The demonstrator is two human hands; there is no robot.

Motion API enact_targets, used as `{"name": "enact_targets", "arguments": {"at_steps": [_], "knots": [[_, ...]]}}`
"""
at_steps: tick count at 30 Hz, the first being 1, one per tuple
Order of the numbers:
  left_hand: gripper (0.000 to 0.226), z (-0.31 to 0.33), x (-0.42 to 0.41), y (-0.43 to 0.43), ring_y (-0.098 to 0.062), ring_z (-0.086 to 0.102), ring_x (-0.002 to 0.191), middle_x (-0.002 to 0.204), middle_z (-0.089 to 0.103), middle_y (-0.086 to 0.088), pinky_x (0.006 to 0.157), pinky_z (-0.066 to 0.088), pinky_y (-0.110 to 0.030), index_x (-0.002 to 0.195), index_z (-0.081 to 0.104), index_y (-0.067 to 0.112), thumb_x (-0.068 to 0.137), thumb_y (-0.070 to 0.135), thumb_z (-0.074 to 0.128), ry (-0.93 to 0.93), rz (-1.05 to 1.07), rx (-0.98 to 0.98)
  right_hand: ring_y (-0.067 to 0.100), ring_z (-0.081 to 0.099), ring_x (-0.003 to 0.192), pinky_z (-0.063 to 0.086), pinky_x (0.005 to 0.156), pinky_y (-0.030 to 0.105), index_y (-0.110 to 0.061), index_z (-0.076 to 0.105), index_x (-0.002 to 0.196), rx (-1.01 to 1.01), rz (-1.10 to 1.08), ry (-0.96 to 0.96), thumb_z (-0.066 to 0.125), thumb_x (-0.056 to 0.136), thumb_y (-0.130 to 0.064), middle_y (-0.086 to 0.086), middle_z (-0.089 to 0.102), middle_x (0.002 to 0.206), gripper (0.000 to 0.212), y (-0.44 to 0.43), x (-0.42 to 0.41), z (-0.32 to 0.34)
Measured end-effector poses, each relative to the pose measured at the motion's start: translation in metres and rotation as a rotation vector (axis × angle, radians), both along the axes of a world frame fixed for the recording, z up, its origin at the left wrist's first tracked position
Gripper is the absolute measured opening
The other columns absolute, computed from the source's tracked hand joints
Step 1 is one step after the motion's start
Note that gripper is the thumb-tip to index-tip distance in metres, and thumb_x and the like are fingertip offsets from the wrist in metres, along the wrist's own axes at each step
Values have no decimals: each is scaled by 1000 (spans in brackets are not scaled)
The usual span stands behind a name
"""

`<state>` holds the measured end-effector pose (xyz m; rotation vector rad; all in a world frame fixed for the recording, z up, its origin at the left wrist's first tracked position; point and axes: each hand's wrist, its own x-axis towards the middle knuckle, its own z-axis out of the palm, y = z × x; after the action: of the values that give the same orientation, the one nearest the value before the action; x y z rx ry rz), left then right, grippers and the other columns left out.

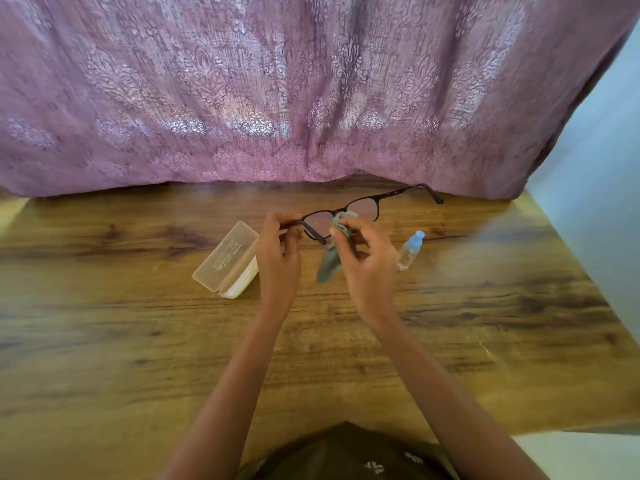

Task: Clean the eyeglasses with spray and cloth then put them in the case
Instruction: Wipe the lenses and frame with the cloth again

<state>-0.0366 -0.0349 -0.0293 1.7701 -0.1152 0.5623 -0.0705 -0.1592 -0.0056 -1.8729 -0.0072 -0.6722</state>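
The open case (227, 259) lies on the table (138, 341), just left of the left hand (278, 258), whose fingers pinch the raised eyeglasses (362, 208) at the near hinge. The right hand (369, 271) pinches the soft cloth (330, 261) around a lens, with the spray bottle (410, 251) lying farther right. The frame looks light and fragile, so it is best held by rim or hinge.

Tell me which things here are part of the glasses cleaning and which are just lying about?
Part of the job: eyeglasses in left hand, cloth in right hand, spray bottle, open case.
Just there: table, curtain.
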Motion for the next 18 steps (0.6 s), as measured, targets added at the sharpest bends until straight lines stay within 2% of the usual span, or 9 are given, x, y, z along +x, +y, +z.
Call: {"name": "enact_targets", "arguments": {"at_steps": [4,6,9,11,14,18], "knots": [[43,1,-1,-3,-16,67,85,89,65,6,73,53,-27,99,50,48,95,6,44,-17,-33,-28,0,53,84,41,78,4,-1,70,110,-252,-32,-79,68,87,0,7,63,99,23,1,2,3],[40,0,-1,-4,-17,66,81,87,64,5,71,52,-23,99,50,47,95,8,42,-18,-49,-44,5,54,85,42,80,8,0,70,112,-327,-37,-104,67,86,4,9,61,98,26,1,3,4],[36,-2,-2,-5,-18,65,81,86,63,-1,74,51,-21,99,50,40,92,6,40,-20,-63,-52,20,60,86,52,77,26,2,70,112,-437,-44,-104,67,87,3,13,61,98,25,2,4,6],[34,-1,-4,-5,-16,66,83,86,63,-4,73,49,-17,99,49,38,91,7,39,-25,-58,-44,24,60,86,53,76,32,4,70,111,-504,-42,-110,68,86,4,16,61,98,26,2,4,6],[30,1,-5,-6,-6,64,81,87,62,3,69,46,-11,99,50,31,90,4,39,-37,-45,-35,25,60,88,54,76,32,5,70,110,-545,-38,-105,68,84,6,17,60,98,26,3,2,4],[26,0,-5,-6,3,58,73,86,58,14,65,42,-7,101,51,17,91,-4,41,-32,-54,-16,25,61,94,52,83,29,4,70,110,-529,12,-115,66,82,11,16,62,100,29,8,-4,3]]}}
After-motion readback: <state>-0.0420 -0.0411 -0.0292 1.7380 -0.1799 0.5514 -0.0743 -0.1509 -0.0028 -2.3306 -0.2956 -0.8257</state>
